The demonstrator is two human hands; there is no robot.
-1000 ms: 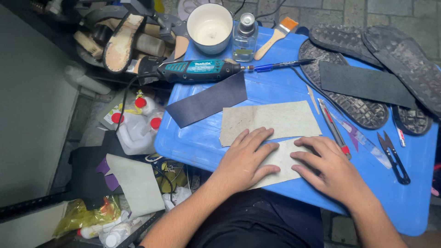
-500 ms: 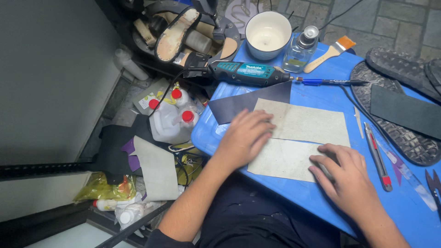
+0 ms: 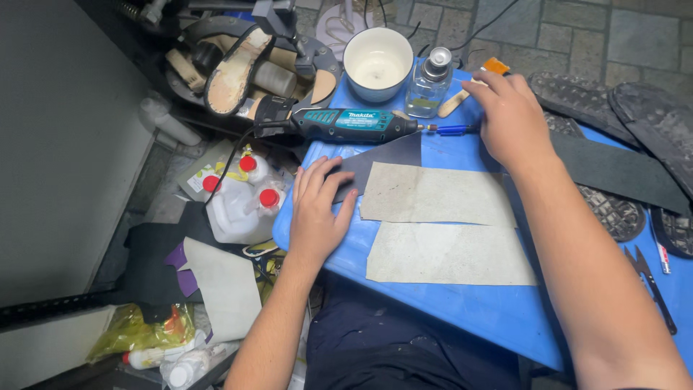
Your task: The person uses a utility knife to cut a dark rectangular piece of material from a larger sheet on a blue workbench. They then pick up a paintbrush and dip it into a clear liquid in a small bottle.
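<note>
Centrally, left hand (image 3: 317, 209) flat, fingers spread, pinning dark strip (image 3: 379, 162); upper right, right hand (image 3: 509, 108) curled loosely over brush (image 3: 473, 85), grip unclear.

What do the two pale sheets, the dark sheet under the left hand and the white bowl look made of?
Pale sheets: probably fibreboard or leatherboard, matte and speckled. Dark sheet under the left hand: thin rubber or leather, flat and dull; unclear which. White bowl: glazed ceramic or plastic, smooth and glossy.

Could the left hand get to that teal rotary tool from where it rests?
Probably yes. The left hand rests flat on the dark sheet, and the teal rotary tool lies just beyond its fingertips with nothing between them.
</note>
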